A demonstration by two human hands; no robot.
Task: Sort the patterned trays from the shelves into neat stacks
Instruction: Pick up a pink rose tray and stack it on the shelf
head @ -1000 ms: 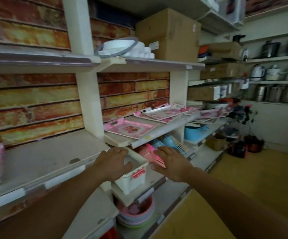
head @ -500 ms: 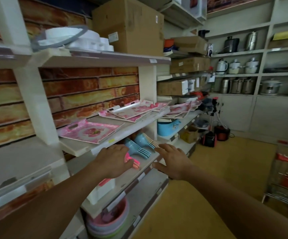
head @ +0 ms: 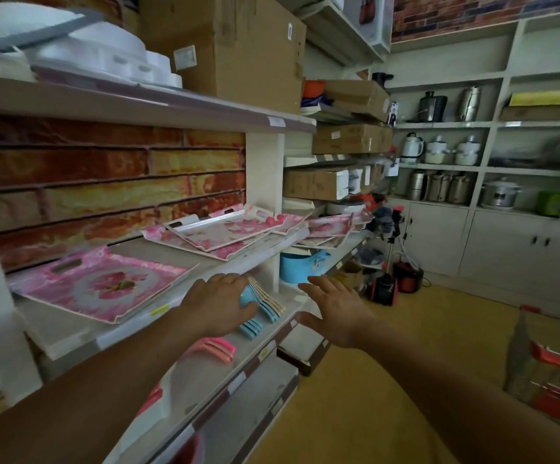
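Looking down past both forearms, I have my left hand [head: 216, 304] and my right hand [head: 333, 308] stretched forward side by side, palms down, fingers loosely spread, neither one holding anything. Whether the left palm actually touches the blue plastic scoops [head: 260, 313] beneath it I cannot tell.

Nearest to me is a single pink floral tray [head: 101, 284], lying flat on the middle shelf [head: 70, 333] up and to the left of my left hand, near it but apart. Its long axis runs left to right along the shelf, with its cut-out handle slot at the far left end and its right end pointing towards my left hand; one corner juts just past the shelf edge.

Further along the same shelf, beyond both hands, sits a loose pile of patterned trays [head: 225, 234], overlapping at skewed angles, the top one tilted with its white rim raised. Their long sides also run roughly along the shelf. Past the upright, another heap of pink trays [head: 330, 229] lies fanned out, well apart from my right hand.

On the lower shelf, the blue scoops are nested together with cream-coloured ones just behind, and pink handled pieces [head: 216, 349] lie nearer me. A blue tub [head: 300, 267] stands in the next bay; what it holds is hidden. Up top, a big cardboard box [head: 238, 51] sits beside white moulded foam [head: 104, 48].
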